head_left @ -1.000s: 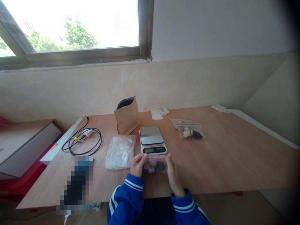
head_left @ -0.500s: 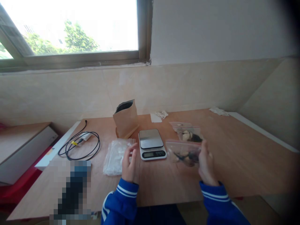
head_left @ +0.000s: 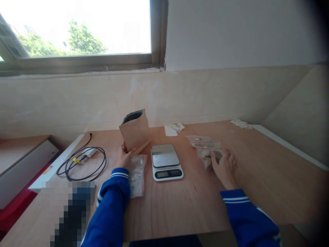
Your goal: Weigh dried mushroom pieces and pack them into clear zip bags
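Observation:
My left hand is at the lower left side of a brown kraft paper pouch, its thumb in front and its fingers partly hidden behind. The pouch stands upright with its dark mouth open. Below it lie clear plastic bags, partly covered by my left sleeve. On the right, my right hand has its thumb and fingers closed on the edge of a zip bag with dark and pale pieces inside. This bag rests against other zip bags on the table. Between my hands sits a kitchen scale with a bare steel plate.
A coiled black cable with a white adapter lies at left, and a pixelated dark object in front of it. Crumpled white tissue is at the back by the wall, with another piece at the back right.
My left hand has moved left and back from above the clear bags to the paper pouch. My right hand has lowered the zip bag onto the others.

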Demonstrator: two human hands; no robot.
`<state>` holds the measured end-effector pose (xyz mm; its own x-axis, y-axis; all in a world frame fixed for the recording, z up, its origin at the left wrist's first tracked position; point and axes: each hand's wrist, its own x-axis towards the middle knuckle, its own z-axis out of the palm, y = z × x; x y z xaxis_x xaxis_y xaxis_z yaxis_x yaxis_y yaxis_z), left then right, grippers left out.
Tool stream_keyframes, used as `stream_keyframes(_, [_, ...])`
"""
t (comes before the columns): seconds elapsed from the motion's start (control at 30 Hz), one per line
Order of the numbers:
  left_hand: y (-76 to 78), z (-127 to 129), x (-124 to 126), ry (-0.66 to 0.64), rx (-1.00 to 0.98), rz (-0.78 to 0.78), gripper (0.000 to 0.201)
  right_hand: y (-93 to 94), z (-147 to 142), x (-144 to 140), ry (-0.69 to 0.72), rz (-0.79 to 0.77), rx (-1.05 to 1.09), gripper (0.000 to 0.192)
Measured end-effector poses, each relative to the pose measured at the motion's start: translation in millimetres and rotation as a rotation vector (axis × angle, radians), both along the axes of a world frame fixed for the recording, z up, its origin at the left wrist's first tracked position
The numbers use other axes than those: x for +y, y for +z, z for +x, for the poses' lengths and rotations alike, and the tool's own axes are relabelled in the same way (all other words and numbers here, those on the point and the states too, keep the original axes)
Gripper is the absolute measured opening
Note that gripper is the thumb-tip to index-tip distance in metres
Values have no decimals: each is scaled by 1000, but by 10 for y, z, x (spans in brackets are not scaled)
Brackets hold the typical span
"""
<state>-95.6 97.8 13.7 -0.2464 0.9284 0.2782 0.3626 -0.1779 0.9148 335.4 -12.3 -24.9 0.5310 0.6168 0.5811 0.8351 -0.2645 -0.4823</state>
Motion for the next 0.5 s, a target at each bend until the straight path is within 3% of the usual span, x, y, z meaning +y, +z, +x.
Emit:
stream_keyframes(0.1, [-119,-51,12,-62,34,-60,49,15,-155,-48,66,-63,8,58])
stream_keyframes(0.2, [-203,-103,4,-69,106,-43,38,355,-405,-69,132,37,6,56])
stream_keyframes(0.27, [-217,-120,-15,-97,118,-22,37,709,-699,-107,375,137,-1,43])
stream_keyframes(0.37, [-195,-114,-70,-157,122,33,37,1196,-1268,-193,797,136,-46,36])
stream_keyframes(0.43, [-184,-99,-107,-186,133,85,35,1373,-1608,-235,1003,69,-132,35])
stream_keyframes(0.5, [-196,-89,-126,-181,131,120,32,1409,-1837,-247,1092,56,-210,31])
